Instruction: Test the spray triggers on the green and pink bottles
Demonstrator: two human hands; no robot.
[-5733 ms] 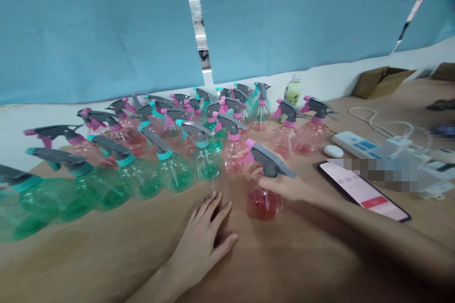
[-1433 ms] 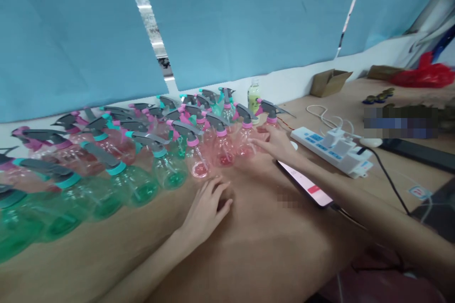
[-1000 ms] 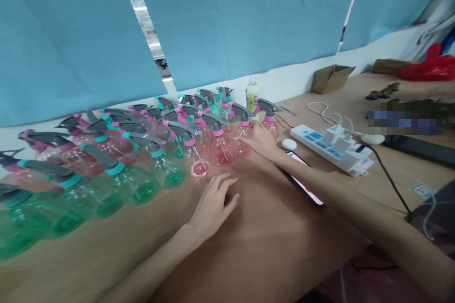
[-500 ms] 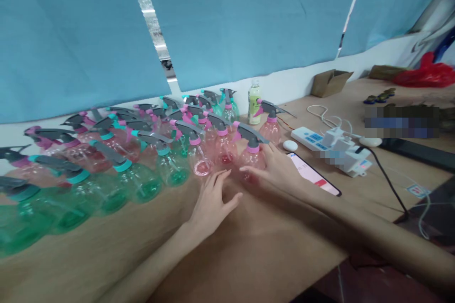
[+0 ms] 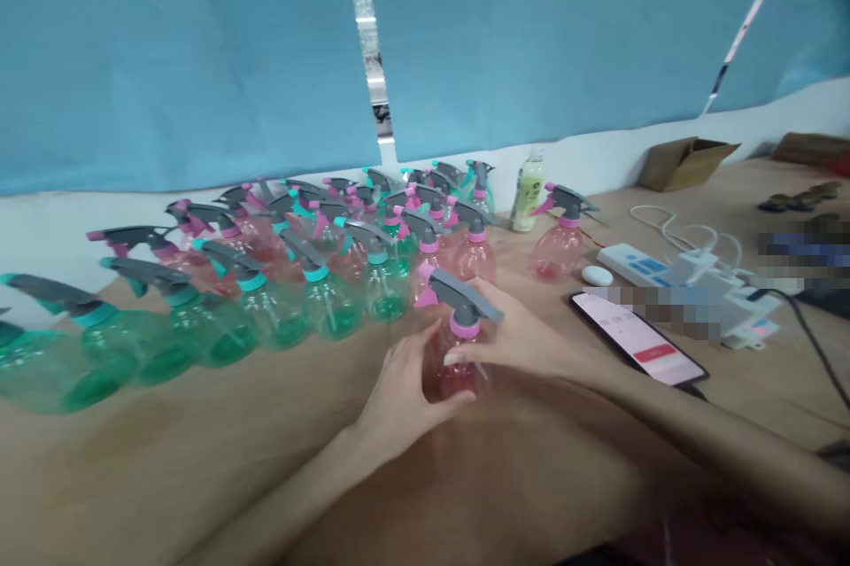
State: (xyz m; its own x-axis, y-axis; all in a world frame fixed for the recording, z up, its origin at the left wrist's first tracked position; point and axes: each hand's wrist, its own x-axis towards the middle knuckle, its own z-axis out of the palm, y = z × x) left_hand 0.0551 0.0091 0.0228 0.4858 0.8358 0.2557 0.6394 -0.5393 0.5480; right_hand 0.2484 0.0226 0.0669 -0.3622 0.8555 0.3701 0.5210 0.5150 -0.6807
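A pink see-through spray bottle (image 5: 457, 378) with a grey and pink trigger head stands upright between my hands, in front of the other bottles. My right hand (image 5: 521, 331) grips it from the right, thumb across the front below the pink collar. From the left, my left hand (image 5: 406, 378) curves around its lower body, with the thumb along the front; its fingertips are partly hidden behind the bottle. To the left and behind stand several more spray bottles, green ones (image 5: 275, 318) in the front row and pink ones (image 5: 475, 258) among those further back.
Right of my hands lie a phone (image 5: 624, 331), a small white round case (image 5: 597, 275) and a white power strip (image 5: 634, 265) with plugs and cables. Another pink spray bottle (image 5: 558, 249), a labelled drink bottle (image 5: 528, 194) and an open cardboard box (image 5: 687, 166) stand behind, near the blue-covered wall.
My right hand has brought the pink spray bottle from the front of the group towards me. My left hand has come around its left side. The view has turned left.
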